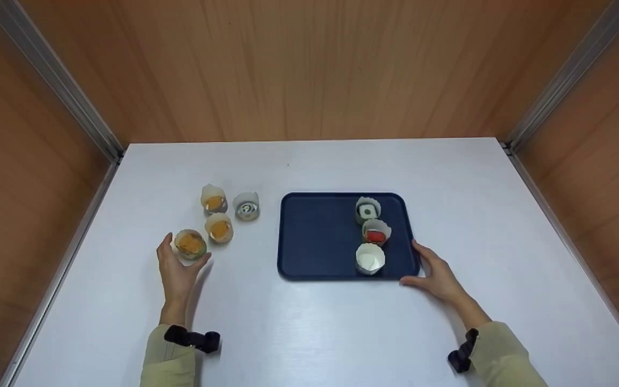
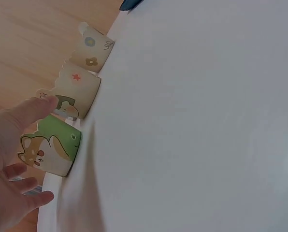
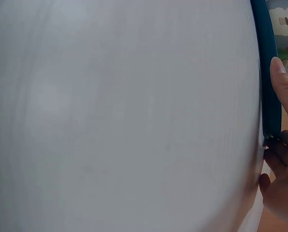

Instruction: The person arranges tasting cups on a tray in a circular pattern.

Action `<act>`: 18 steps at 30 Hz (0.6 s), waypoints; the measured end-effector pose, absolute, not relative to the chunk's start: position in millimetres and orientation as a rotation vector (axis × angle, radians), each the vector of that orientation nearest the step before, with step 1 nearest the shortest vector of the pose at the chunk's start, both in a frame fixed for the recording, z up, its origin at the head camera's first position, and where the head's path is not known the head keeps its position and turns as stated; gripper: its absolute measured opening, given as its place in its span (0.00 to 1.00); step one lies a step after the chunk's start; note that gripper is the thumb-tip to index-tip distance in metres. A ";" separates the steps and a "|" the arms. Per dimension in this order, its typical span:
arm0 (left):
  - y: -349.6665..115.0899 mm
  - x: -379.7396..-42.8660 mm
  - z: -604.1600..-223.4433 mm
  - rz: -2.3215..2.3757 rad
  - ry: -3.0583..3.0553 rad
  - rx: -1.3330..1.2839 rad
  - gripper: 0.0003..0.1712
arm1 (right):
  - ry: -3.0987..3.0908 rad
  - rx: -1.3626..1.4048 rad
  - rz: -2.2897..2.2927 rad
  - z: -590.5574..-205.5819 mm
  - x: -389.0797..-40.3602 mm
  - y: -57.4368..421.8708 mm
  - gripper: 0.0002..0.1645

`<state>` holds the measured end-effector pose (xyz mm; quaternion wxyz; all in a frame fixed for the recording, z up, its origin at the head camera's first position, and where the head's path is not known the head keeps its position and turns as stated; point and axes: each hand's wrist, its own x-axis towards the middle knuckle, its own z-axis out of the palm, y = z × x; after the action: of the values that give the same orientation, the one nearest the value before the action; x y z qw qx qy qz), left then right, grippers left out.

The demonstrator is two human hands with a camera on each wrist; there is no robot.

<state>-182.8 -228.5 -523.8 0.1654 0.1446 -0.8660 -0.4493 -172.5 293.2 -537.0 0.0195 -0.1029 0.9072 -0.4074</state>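
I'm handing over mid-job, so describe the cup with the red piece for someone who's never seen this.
Start at the dark blue tray on the white table. Toward its right side, find the middle cup in a row of three. It alone shows a red piece; the nearer cup looks white inside and the farther cup shows a white piece.

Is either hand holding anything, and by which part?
The right hand grips the blue tray at its near right corner. The left hand spans the green cup but isn't gripping it.
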 end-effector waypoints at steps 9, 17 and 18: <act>-233.1 -195.6 -525.0 -1.368 -2.499 0.416 0.52 | 2.827 -0.304 -1.236 -536.3 -172.6 292.3 0.58; -235.7 -198.6 -527.7 -1.377 -2.505 0.419 0.50 | 2.824 -0.293 -1.237 -537.0 -172.5 292.3 0.57; -236.0 -198.7 -527.8 -1.379 -2.502 0.411 0.49 | 2.825 -0.293 -1.236 -536.9 -172.5 292.4 0.57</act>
<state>-198.7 -236.0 -527.8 0.1275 0.1414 -0.8598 -0.4739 -172.5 292.4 -536.9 0.0219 -0.0945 0.9119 -0.3989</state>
